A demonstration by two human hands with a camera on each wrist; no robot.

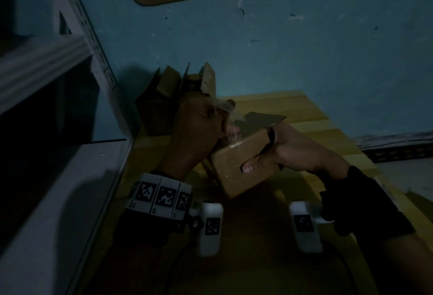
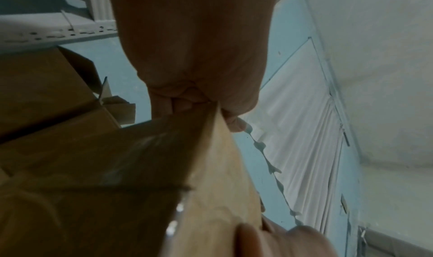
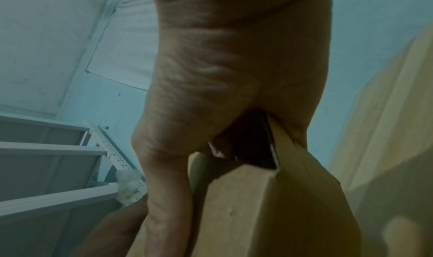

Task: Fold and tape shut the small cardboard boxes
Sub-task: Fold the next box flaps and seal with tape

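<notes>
The right hand (image 1: pixel 295 151) is gripping the small cardboard box (image 1: pixel 243 161) at its right end, thumb lying across the near face and the fingers curled in at the end flap, holding the box tilted and lifted off the wooden table (image 1: pixel 311 116). The left hand (image 1: pixel 199 130) is clenched on a strip of clear tape (image 1: pixel 225 107) at the box's far left corner, its grip touching the top edge there. Just beyond the left grip, other folded cardboard boxes (image 1: pixel 173 90) are standing against the blue wall (image 1: pixel 304 36), and a grey metal shelf (image 1: pixel 46 65) is crowding in close on the left. To the right of the right grip the table is running bare towards its far edge.
</notes>
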